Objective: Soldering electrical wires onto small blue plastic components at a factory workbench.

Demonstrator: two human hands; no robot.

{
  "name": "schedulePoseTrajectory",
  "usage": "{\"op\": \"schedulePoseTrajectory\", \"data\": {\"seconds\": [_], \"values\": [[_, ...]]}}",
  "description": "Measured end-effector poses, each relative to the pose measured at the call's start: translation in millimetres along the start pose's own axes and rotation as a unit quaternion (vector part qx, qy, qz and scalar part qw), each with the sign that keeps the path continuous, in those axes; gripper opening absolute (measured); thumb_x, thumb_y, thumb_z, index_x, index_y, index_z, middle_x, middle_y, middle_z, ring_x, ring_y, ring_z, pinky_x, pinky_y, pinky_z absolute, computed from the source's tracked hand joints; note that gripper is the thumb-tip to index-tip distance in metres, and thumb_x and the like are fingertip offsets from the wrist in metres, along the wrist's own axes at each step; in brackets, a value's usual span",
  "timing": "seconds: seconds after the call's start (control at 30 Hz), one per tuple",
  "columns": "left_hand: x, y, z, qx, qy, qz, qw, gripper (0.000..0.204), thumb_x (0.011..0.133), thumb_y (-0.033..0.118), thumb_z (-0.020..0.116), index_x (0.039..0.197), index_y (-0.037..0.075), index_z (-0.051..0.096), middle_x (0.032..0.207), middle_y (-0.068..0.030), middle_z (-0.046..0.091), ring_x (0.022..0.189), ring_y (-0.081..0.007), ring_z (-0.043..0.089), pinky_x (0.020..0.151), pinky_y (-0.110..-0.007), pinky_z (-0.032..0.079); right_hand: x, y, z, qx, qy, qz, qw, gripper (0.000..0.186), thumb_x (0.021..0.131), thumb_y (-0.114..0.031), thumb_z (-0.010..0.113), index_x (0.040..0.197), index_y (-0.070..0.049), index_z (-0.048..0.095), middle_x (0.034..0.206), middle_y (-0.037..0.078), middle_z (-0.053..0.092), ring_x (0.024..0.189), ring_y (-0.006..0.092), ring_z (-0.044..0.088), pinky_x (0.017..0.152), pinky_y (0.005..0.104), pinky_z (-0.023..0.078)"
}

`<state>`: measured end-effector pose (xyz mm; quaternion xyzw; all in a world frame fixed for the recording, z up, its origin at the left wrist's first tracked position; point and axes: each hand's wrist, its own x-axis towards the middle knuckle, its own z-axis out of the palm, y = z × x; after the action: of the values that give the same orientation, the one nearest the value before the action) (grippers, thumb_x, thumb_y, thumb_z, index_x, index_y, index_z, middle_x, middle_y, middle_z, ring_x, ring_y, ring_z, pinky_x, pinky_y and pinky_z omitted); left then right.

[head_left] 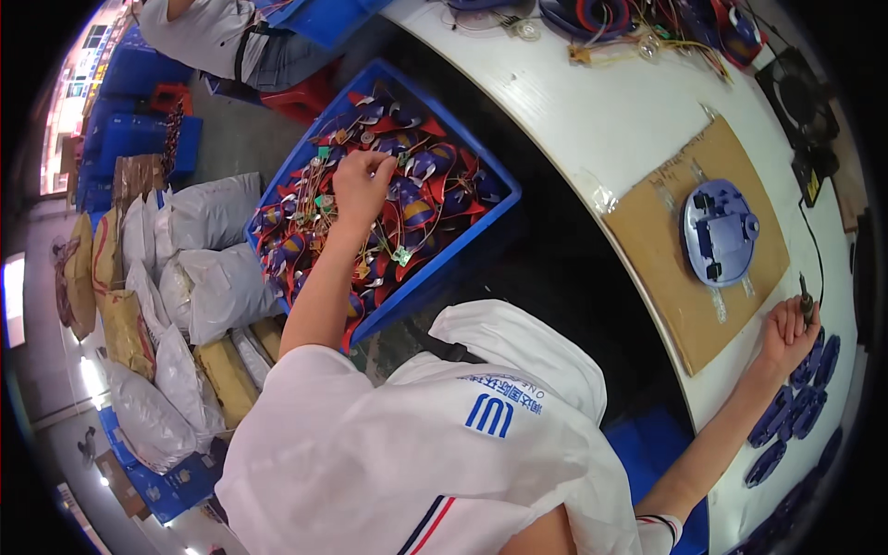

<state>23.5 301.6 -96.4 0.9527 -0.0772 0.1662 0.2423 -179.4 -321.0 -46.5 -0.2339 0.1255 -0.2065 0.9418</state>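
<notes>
My left hand (361, 185) reaches into a blue plastic bin (466, 141) heaped with red and dark-blue shell parts, wires and small green boards (401, 256); its fingers are curled among them, and what they grip is too small to make out. My right hand (784, 333), on the right side of the white table, is closed round a dark pen-shaped tool (806, 298). Just left of that hand, a cardboard sheet (647, 277) with tape on it carries an oval purple plastic housing (726, 236).
Purple parts (805, 407) line the table's right; wired assemblies (629, 37) lie at its far end, beside a black device (800, 111). Stuffed sacks (203, 296) and blue crates (139, 143) stand left. Another person (190, 42) is at the upper left, near a red stool (291, 97).
</notes>
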Motion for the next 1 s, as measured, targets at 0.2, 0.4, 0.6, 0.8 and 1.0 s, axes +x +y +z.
{"op": "schedulePoseTrajectory", "data": {"seconds": [0.2,0.4,0.6,0.8,1.0], "values": [[61.9,-2.7,19.1,0.022,0.072,0.123,0.990,0.011,0.077,0.013,0.069,0.086,0.006,0.071,0.079,-0.0059,0.066,0.068,-0.0183,0.059,0.063,-0.028,0.047,-4.7,-0.5,8.0,-0.013,0.036,-0.015,0.999,0.020,0.094,-0.012,0.048,0.084,0.005,0.052,0.049,-0.004,0.035,0.033,0.0024,0.022,0.034,0.0167,0.019],[22.3,0.6,-25.8,-0.012,-0.217,-0.160,0.963,0.032,0.075,0.023,0.073,0.102,0.007,0.068,0.101,-0.0109,0.067,0.087,-0.0203,0.062,0.074,-0.030,0.049,-4.6,0.5,12.6,0.004,0.041,-0.002,0.999,0.019,0.095,-0.011,0.047,0.086,0.005,0.051,0.050,-0.004,0.035,0.034,0.0020,0.022,0.034,0.0164,0.019],[-43.5,16.7,-38.2,0.180,-0.339,-0.024,0.923,0.073,0.067,0.037,0.078,0.127,0.008,0.049,0.116,-0.0137,0.057,0.088,-0.0334,0.061,0.078,-0.040,0.050,-1.9,-0.3,8.2,0.003,0.026,-0.006,1.000,0.018,0.095,-0.011,0.046,0.087,0.005,0.050,0.050,-0.004,0.035,0.034,0.0019,0.023,0.034,0.0161,0.019],[-33.6,10.5,-66.3,0.257,-0.251,-0.088,0.929,0.061,0.071,0.027,0.074,0.124,0.008,0.052,0.114,-0.0129,0.058,0.094,-0.0328,0.059,0.083,-0.040,0.048,-1.2,-2.0,4.5,-0.007,0.028,-0.012,1.000,0.019,0.095,-0.011,0.045,0.087,0.005,0.050,0.050,-0.004,0.035,0.034,0.0020,0.023,0.034,0.0164,0.019],[-7.1,10.1,-12.2,-0.014,-0.293,0.205,0.934,0.046,0.070,0.018,0.067,0.115,0.006,0.060,0.105,-0.0133,0.061,0.094,-0.0344,0.058,0.085,-0.039,0.046,-3.3,0.8,7.4,-0.002,0.012,-0.008,1.000,0.021,0.095,-0.012,0.047,0.087,0.007,0.052,0.050,-0.004,0.035,0.034,0.0028,0.023,0.034,0.0171,0.019]]}}
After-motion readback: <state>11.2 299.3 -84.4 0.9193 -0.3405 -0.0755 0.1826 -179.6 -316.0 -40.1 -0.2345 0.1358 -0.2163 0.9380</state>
